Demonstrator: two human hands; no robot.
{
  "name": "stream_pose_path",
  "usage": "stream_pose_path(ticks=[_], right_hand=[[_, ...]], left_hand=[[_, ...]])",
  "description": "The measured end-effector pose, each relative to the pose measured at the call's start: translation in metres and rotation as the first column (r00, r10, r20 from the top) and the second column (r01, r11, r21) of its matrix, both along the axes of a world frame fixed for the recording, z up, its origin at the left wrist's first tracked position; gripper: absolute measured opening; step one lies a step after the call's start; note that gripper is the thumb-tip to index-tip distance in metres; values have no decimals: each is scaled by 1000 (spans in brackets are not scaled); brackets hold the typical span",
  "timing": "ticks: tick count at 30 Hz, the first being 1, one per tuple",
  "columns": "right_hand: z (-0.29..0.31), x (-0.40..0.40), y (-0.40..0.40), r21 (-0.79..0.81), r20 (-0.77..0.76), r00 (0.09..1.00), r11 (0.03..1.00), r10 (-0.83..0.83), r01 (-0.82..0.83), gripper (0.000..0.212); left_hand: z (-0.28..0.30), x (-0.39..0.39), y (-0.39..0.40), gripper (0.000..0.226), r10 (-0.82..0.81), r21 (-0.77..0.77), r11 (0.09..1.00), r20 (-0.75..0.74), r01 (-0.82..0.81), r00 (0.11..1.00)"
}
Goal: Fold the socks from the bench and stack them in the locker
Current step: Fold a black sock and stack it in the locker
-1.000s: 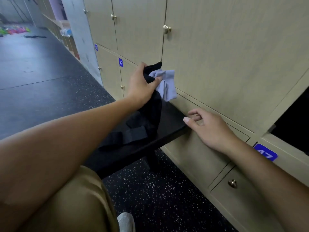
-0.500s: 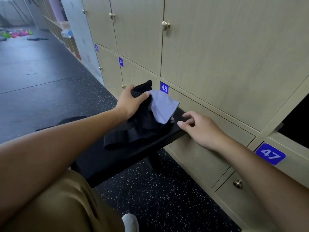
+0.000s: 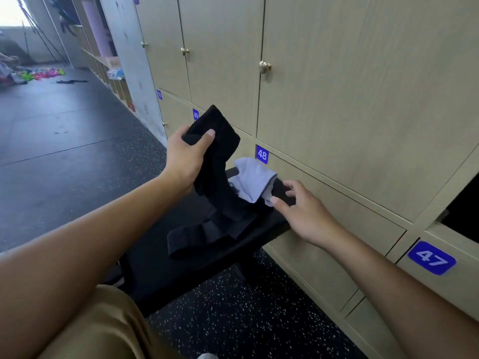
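Note:
My left hand (image 3: pixel 185 158) grips a black sock (image 3: pixel 220 141) and holds its top end up above the black bench (image 3: pixel 186 275); the rest of the black fabric trails down onto the bench top. A light blue-grey sock (image 3: pixel 252 178) lies crumpled at the bench's far end. My right hand (image 3: pixel 300 211) reaches to it with fingers spread, the thumb tip touching the sock's lower edge. An open locker (image 3: pixel 464 211) shows as a dark opening at the right edge.
A wall of beige lockers (image 3: pixel 337 99) with brass knobs and blue number tags 47 (image 3: pixel 431 257) and 48 (image 3: pixel 262 154) stands just behind the bench. Dark speckled rubber floor (image 3: pixel 233 320) lies below. Colourful items (image 3: pixel 44 73) sit on the floor far left.
The blue-grey sock has dropped from my left hand onto the bench's far end. My left hand has lifted the black sock higher, and my right hand has moved up to the blue-grey sock.

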State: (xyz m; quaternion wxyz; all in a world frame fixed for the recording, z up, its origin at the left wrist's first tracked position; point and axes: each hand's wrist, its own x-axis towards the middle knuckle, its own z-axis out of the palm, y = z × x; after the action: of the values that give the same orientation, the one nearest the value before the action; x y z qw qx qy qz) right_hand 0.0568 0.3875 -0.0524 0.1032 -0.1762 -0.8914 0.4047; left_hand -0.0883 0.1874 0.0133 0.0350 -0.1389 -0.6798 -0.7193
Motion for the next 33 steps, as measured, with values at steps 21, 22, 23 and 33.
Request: stream_pose_path(ticks=[21, 22, 23, 33], right_hand=[[9, -11, -44, -295, -189, 972, 936, 138, -190, 34], [9, -14, -46, -322, -204, 973, 931, 108, -171, 25], [11, -16, -48, -357, -223, 972, 921, 77, -155, 19], [26, -32, -46, -650, -344, 919, 755, -194, -84, 12]], left_hand=[[26, 12, 13, 40, -146, 381, 924, 330, 10, 932], [26, 12, 13, 40, -146, 382, 924, 334, 8, 931], [26, 12, 14, 41, -147, 382, 924, 339, 7, 929], [21, 1, 4, 25, -128, 341, 940, 355, -1, 926]])
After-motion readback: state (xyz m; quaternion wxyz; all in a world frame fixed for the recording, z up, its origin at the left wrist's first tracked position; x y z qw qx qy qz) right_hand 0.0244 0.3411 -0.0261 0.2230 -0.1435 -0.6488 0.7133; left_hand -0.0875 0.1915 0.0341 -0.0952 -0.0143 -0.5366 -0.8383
